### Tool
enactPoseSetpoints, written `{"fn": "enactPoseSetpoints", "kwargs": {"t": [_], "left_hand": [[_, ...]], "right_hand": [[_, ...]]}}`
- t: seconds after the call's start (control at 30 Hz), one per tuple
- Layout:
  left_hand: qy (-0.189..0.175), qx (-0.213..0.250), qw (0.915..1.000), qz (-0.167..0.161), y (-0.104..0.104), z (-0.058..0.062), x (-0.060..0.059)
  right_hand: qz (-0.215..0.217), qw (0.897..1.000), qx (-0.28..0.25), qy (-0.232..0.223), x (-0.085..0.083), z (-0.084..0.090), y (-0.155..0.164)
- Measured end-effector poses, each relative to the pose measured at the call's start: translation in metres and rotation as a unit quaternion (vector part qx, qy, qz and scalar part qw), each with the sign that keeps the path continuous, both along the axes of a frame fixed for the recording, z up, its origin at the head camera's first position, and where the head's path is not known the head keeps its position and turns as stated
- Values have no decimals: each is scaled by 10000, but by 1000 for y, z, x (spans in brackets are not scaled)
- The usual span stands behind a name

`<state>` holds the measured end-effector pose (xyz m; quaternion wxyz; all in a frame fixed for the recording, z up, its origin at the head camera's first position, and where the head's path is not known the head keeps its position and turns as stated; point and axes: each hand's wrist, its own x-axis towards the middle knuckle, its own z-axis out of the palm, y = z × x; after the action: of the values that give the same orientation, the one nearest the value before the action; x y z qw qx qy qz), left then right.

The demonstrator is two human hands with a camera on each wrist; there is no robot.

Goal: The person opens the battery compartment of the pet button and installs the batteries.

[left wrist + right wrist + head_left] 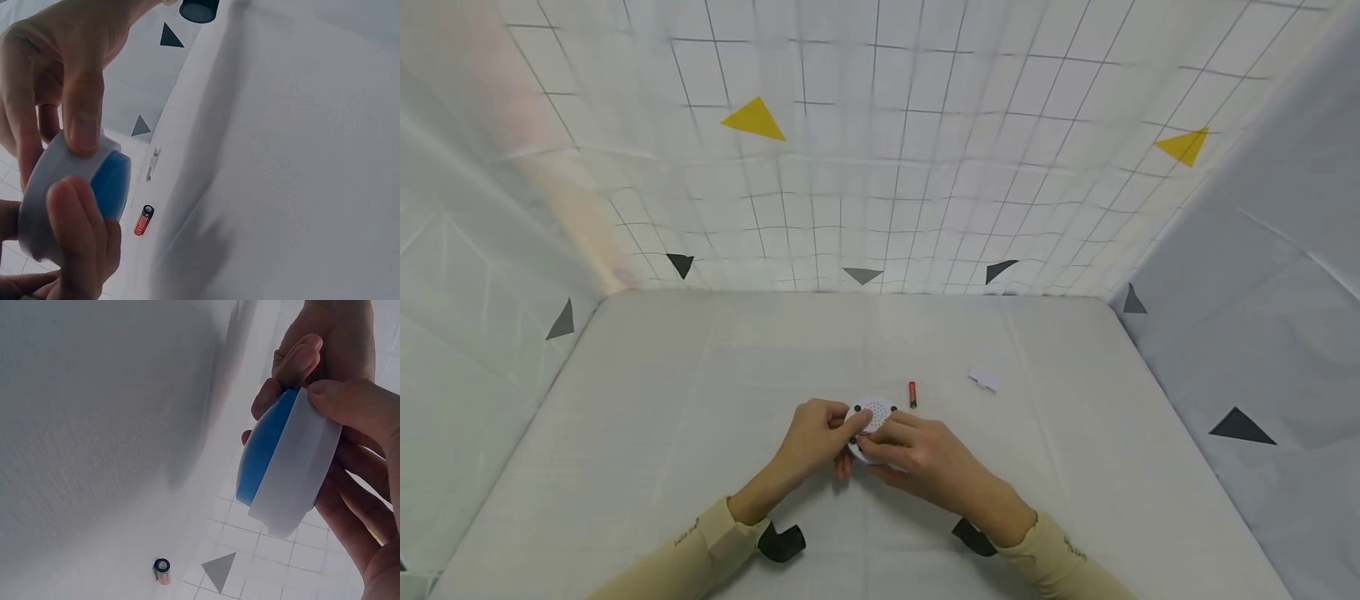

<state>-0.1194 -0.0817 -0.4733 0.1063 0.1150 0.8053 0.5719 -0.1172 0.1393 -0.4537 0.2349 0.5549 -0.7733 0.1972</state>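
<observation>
Both hands hold a round device (877, 411) above the table. Its upturned white face has a cluster of small holes and dark round spots near the edge; a blue domed part (112, 184) shows on its underside. My left hand (816, 429) grips the left side, thumb on the white face and fingers beneath. From the right, my right hand (928, 454) holds the rim, its thumb (84, 125) against the white side and its fingertips over the face. These fingers hide part of the face.
A red and black battery (913, 394) lies on the white table (760, 350) just beyond the hands. Farther right lies a small white piece (983, 380). White sheets with grid lines and dark and yellow triangles enclose the table at the back and sides.
</observation>
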Motion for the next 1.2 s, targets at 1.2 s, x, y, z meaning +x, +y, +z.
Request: {"fn": "enactPoseSetpoints", "kwargs": {"t": [1.2], "left_hand": [[-129,126,9998,-33,-2,-7,-5]], "right_hand": [[-156,9933,-903,-708,-8,8,7]]}}
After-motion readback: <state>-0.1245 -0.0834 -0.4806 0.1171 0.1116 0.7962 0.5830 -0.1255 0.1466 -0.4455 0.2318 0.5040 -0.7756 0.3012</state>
